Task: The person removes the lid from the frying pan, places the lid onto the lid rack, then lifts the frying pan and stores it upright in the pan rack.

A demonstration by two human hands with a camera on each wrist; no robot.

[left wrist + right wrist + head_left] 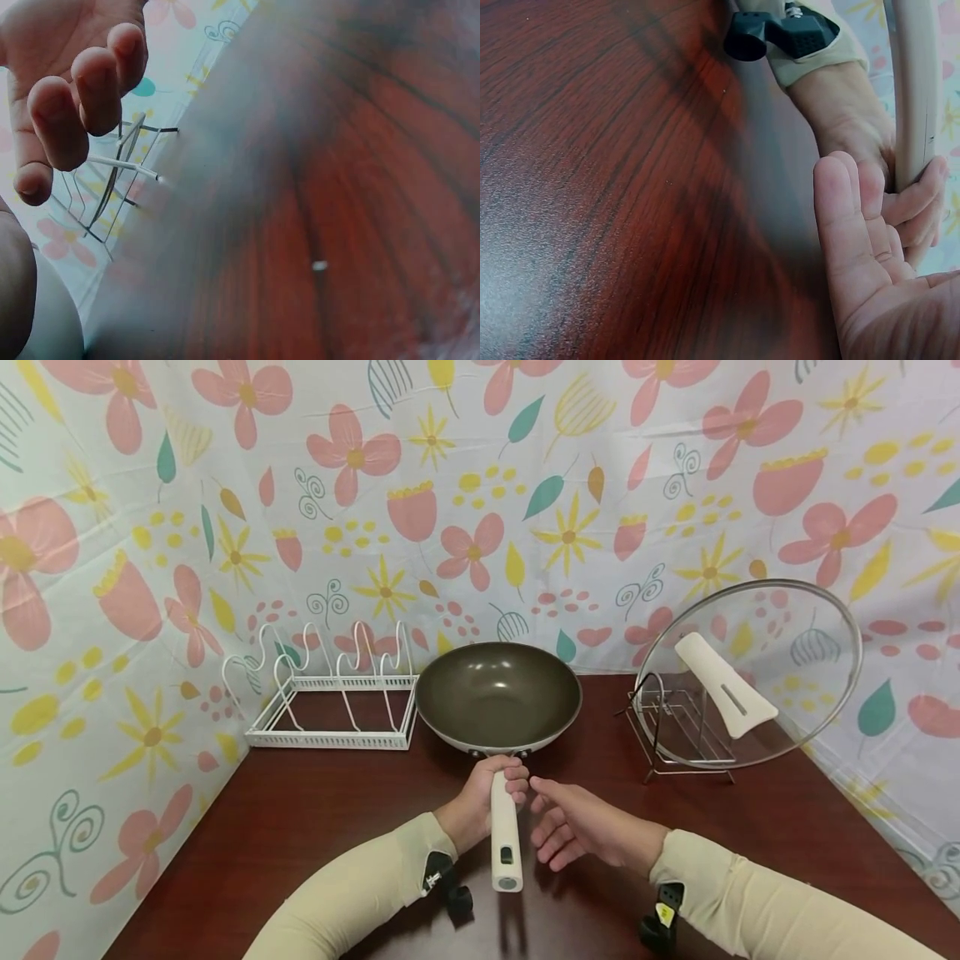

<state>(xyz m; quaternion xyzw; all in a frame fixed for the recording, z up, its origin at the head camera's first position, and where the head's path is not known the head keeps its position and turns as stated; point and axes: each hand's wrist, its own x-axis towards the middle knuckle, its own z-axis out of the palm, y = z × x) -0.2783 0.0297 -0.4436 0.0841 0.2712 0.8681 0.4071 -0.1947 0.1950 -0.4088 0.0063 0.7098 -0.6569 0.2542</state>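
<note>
A dark-lined wok [498, 693] sits toward the back of the table, its cream handle [506, 835] pointing at me. My left hand [476, 797] grips that handle near the pan end, thumb on top and fingers wrapped round it. Just right of the handle is my right hand [581, 822], fingers loosely bent, holding nothing. In the right wrist view the right hand [877, 277] lies in front of the left hand [855, 139], which is around the handle [915, 97]. The left wrist view shows the right hand's fingers [82, 97] at upper left.
At the back left stands a white rack [330, 742] with curved dividers. On the right, a glass lid [795, 710] with a cream handle leans upright in a wire stand [690, 768]. Flowered cloth [465, 485] hangs behind the dark wood table [300, 810].
</note>
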